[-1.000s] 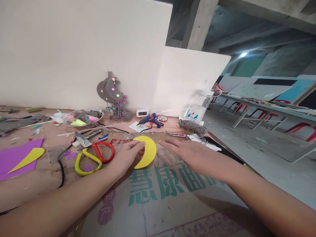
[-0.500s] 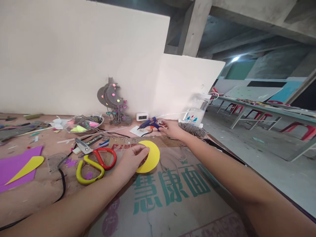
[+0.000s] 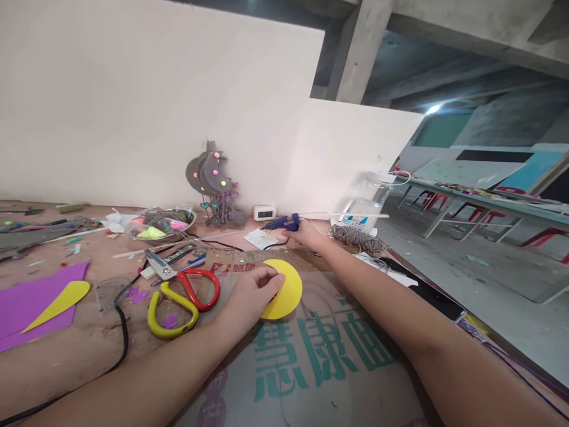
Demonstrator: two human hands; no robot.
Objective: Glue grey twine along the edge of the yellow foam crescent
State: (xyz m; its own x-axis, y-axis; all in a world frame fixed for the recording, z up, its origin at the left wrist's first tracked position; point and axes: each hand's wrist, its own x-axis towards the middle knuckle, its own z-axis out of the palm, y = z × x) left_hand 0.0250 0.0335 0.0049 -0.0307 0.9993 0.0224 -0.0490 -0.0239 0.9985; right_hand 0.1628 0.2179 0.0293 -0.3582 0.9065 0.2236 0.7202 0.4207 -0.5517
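Observation:
Between thumb and fingers, my left hand [image 3: 249, 293] pinches a yellow paper circle [image 3: 290, 290] just above the printed sheet. Farther back, my right hand [image 3: 308, 235] is closed round the handle of a blue glue gun [image 3: 279, 223]. A pale glue stick [image 3: 351, 215] juts out of the gun's rear, and its nozzle points left over a small white paper square [image 3: 261, 238]. Left of my left wrist lie scissors [image 3: 165, 274] with one red and one yellow handle, blades spread.
A white timer [image 3: 264, 213] and a grey moon-shaped ornament [image 3: 213, 175] stand by the white board. Grey yarn [image 3: 358, 238] and a plastic jar [image 3: 367, 204] are at the right. Purple sheets [image 3: 40, 308] lie left, a phone [image 3: 438, 302] right. A black cable [image 3: 123, 338] crosses the table.
My right hand has closed round the glue gun's handle, and the gun has turned slightly. The view has swung a little left. My left hand keeps hold of the yellow circle.

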